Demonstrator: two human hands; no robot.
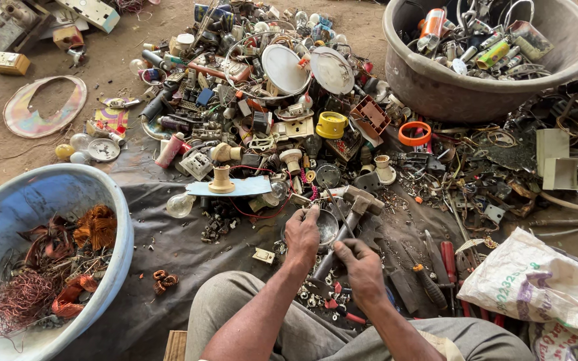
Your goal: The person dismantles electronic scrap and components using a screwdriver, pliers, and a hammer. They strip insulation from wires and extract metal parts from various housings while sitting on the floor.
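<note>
My left hand [302, 235] pinches a small metal part over a round metal dish [329, 226] on the dark sheet. My right hand [361, 267] grips the handle of a grey hammer [350, 212], whose head rests just above the dish. Both forearms reach out from between my knees. The small part in the left fingers is too tiny to identify.
A big heap of electrical scrap [269, 100] lies ahead. A blue tub [55, 200] with copper wire stands left, a brown tub [436, 87] of scrap far right, a white sack [536, 281] right. Screwdrivers [436, 267] and red pliers [342, 311] lie beside my hands.
</note>
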